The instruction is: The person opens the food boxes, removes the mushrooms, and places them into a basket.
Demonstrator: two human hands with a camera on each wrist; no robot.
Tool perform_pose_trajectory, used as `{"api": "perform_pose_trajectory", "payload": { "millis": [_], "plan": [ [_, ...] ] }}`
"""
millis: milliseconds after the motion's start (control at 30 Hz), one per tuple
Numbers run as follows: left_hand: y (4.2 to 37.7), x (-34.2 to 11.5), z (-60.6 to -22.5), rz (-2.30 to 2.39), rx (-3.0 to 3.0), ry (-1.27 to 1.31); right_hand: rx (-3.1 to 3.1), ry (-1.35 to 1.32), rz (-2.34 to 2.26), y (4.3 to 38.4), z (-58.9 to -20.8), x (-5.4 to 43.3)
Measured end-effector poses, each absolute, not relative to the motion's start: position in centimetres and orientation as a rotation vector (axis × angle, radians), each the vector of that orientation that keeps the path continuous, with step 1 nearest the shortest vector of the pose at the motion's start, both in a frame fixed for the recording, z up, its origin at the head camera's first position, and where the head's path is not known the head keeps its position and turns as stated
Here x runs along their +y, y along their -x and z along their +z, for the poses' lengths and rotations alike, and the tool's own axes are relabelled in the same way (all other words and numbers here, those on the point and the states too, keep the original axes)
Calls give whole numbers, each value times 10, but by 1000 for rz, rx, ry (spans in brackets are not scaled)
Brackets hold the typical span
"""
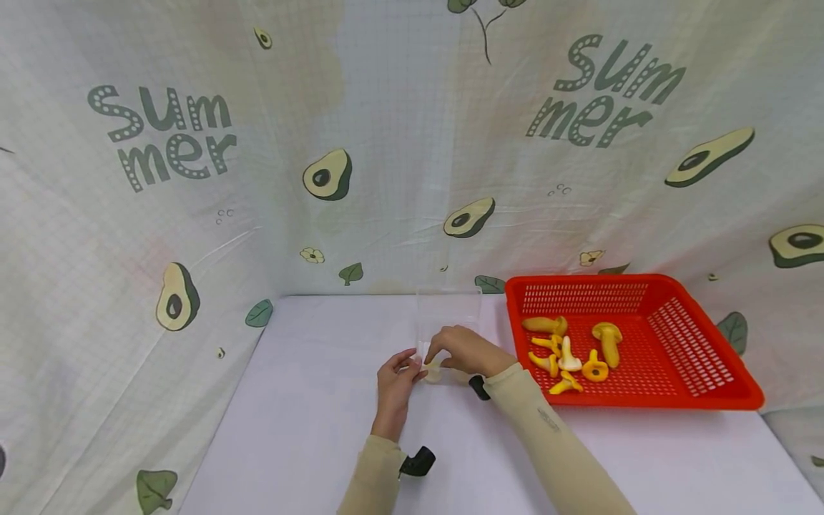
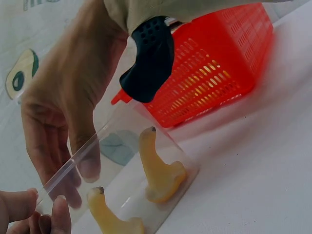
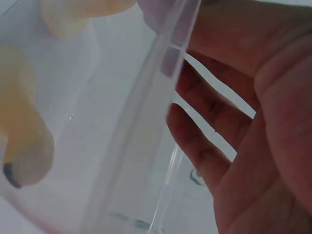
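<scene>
A clear plastic box (image 1: 448,336) with its lid raised stands on the table, left of the red basket. Two yellowish mushrooms with dark stem tips lie in it, one mushroom (image 2: 158,170) nearer the basket and one mushroom (image 2: 109,214) closer to my left hand. Thumb and fingers of my left hand (image 1: 395,383) pinch the box's near left corner. From above, my right hand (image 1: 460,350) reaches over the rim, its fingertips showing through the front wall in the left wrist view. Between its loosely bent thumb and fingers nothing shows.
A red plastic basket (image 1: 702,372) stands at the right of the table, with several yellow mushrooms (image 1: 606,343) and a paler mushroom (image 1: 569,355) in its left half. Behind the table (image 1: 322,400) hangs a cloth (image 1: 399,143) printed with avocados.
</scene>
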State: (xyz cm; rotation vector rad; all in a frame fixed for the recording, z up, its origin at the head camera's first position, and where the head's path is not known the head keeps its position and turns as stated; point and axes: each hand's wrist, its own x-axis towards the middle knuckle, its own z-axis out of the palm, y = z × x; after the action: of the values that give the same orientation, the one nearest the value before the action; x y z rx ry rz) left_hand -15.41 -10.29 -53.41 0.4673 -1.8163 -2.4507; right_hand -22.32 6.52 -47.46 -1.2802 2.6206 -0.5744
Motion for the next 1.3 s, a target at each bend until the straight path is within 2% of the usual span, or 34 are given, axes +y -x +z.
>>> {"api": "perform_pose_trajectory", "payload": {
  "millis": [367, 733, 1300],
  "plan": [
    [153, -102, -535, -2460, -1797, -472, 2537, 1229, -591, 233, -481, 60],
    [153, -102, -537, -2447, -1793, -456, 2765, 1253, -576, 223, -485, 55],
    [153, -101, -534, -2450, -1792, -478, 3011, 1114, -466, 216, -491, 50]
  ]
}}
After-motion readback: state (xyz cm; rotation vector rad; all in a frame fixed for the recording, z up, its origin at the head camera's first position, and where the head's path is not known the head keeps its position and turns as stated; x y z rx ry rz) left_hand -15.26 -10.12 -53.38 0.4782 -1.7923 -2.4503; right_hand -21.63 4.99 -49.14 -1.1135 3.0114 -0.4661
